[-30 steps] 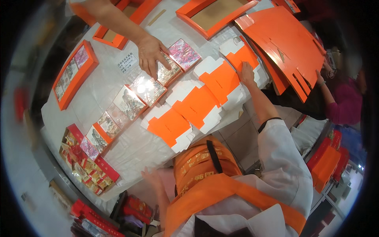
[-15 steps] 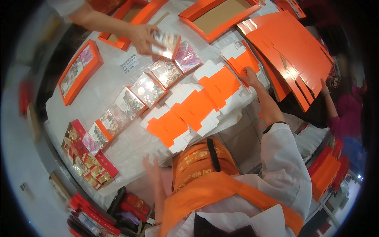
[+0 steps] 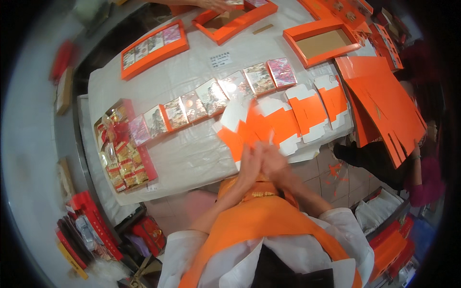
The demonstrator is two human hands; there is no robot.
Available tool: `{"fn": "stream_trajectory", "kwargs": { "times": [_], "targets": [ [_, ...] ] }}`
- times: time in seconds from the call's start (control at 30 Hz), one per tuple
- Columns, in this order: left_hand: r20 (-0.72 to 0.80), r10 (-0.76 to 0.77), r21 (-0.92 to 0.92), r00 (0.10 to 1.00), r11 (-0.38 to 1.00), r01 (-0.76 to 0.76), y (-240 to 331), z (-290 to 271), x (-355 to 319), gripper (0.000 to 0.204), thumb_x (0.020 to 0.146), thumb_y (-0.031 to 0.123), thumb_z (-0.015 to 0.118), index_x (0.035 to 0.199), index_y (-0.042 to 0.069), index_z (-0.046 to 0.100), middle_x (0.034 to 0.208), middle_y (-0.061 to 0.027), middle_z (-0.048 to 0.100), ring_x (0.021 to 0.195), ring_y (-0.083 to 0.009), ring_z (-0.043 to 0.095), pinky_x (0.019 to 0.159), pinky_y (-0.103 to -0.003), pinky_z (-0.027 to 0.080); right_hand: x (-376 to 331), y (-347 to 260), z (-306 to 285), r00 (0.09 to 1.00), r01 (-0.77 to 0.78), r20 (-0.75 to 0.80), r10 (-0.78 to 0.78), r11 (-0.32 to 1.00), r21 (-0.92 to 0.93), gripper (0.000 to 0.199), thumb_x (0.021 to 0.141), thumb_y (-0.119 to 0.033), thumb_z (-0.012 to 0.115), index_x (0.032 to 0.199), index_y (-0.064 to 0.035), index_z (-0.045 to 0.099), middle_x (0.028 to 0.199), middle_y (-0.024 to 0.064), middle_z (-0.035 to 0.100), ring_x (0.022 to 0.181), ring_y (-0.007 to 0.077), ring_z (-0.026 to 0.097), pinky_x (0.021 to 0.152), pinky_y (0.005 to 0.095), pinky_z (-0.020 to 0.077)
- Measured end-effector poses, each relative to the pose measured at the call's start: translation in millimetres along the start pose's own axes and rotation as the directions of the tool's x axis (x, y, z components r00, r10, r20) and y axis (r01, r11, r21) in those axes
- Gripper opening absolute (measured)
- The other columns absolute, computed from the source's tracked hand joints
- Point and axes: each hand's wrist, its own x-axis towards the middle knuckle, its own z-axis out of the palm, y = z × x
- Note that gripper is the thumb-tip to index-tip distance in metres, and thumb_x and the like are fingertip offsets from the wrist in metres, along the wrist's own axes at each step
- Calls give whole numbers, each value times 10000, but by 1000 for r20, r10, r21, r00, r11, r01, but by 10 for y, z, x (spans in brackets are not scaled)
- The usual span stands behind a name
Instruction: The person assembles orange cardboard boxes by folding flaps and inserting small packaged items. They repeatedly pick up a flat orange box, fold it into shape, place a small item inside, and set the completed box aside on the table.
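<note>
Carton blank: orange and white, lifted at the tabletop's near edge, tilted up, probably for folding.
Tabletop: white-covered; more flat blanks overlap along the near edge, within reach.
Packets: a row runs mid-tabletop.
Left hand: grip closed on the blank's lower edge.
Right hand: likewise, pressed against the left.

An orange apron is worn over a white short-sleeved top; its bib is shown as a broad orange band across the chest, with a strap running over each shoulder. A gold-coloured printed strip is seen near the bib's upper edge, too blurred to be made out. White sleeves are cut off above the elbows, so both forearms are left bare. The left hand and right hand are ungloved, possibly ringless, though motion blur is heavy.
</note>
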Motion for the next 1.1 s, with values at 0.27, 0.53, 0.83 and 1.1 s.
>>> {"fn": "stream_trajectory", "kwargs": {
  "times": [0.27, 0.53, 0.83, 1.1],
  "targets": [
    [-97, 76, -515, 992, 850, -115, 541, -960, -81, 392, 974, 336, 360, 1222, 35, 390, 1081, -44, 537, 931, -96, 531, 769, -269, 460, 277, -425, 400, 813, -392, 215, 541, 236, 889, 259, 921, -111, 470, 1136, 32, 486, 1038, 81, 566, 914, 162, 565, 845, 288, 454],
    [133, 97, -483, 986, 875, -21, 414, -1332, -182, 444, 973, 359, 344, 1308, 68, 319, 1234, -49, 465, 1095, -148, 482, 894, -315, 428, 296, -986, 627, 867, -148, 318, 384, -411, 899, 316, 939, -164, 457, 1227, -33, 448, 1190, 63, 509, 1110, 156, 472, 960, 335, 386],
    [116, 94, -152, 989, 985, -76, 525, -1324, -355, 407, 939, 260, 453, 1238, -8, 393, 1174, -96, 491, 1040, -152, 478, 908, -297, 385, 174, -1091, 861, 768, -635, 520, 374, 553, 539, 385, 918, -226, 517, 1220, 6, 461, 1186, 87, 515, 1057, 172, 503, 883, 278, 401],
    [17, 313, 12, 949, 949, -314, 782, -1619, -367, 515, 888, 145, 498, 1319, -15, 268, 1211, -132, 456, 1080, -182, 471, 915, -307, 392, 108, -1419, 97, 620, -665, 772, 144, 619, 419, 265, 925, -133, 455, 1125, 34, 501, 1105, 125, 580, 965, 161, 564, 848, 272, 447]
  ]
}}
